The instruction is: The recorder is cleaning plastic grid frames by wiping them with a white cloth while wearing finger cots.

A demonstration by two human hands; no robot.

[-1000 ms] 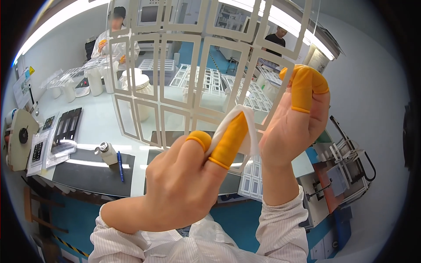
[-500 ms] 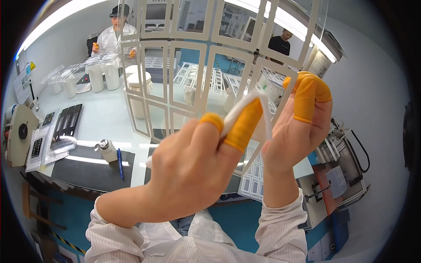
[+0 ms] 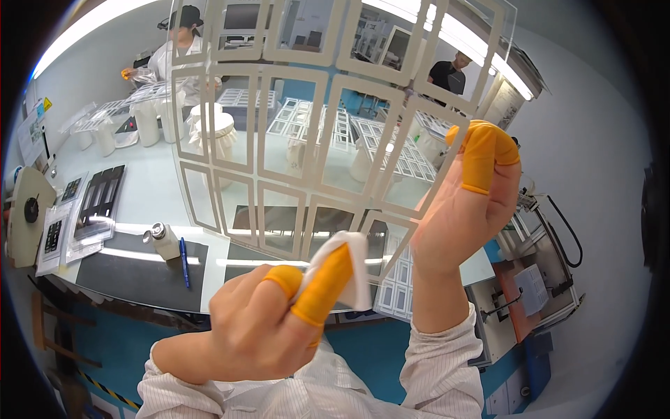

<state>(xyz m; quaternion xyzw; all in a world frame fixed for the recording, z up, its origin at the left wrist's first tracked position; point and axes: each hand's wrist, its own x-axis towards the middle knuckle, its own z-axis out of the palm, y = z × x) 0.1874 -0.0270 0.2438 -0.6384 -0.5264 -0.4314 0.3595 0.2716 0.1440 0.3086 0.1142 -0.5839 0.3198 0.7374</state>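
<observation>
A clear sheet printed with rows of white rectangular frames [image 3: 319, 129] stands tilted up before me. My right hand [image 3: 453, 216], fingers curled and capped in orange finger cots, grips it at its right edge. Below the sheet's lower part, my left hand [image 3: 255, 328] pinches a folded white wiping cloth [image 3: 359, 269] between thumb and fingers, which also wear orange cots. The cloth drapes over the pointing fingertip and looks slightly blurred. From this view, the cloth appears apart from the sheet, though depth is hard to judge.
On the table's left lie a black mat [image 3: 132, 279], a blue pen [image 3: 184, 262], a small metal-capped bottle [image 3: 165, 241] and a black slotted panel [image 3: 102, 195]. Cloth-covered jars [image 3: 215, 126] stand behind the sheet. A person [image 3: 183, 45] works across the table; another [image 3: 448, 75] is farther back.
My left hand with the cloth has moved down and left, away from the sheet's middle. The sheet has turned slightly, its left edge shifting left. The person opposite has leaned leftward.
</observation>
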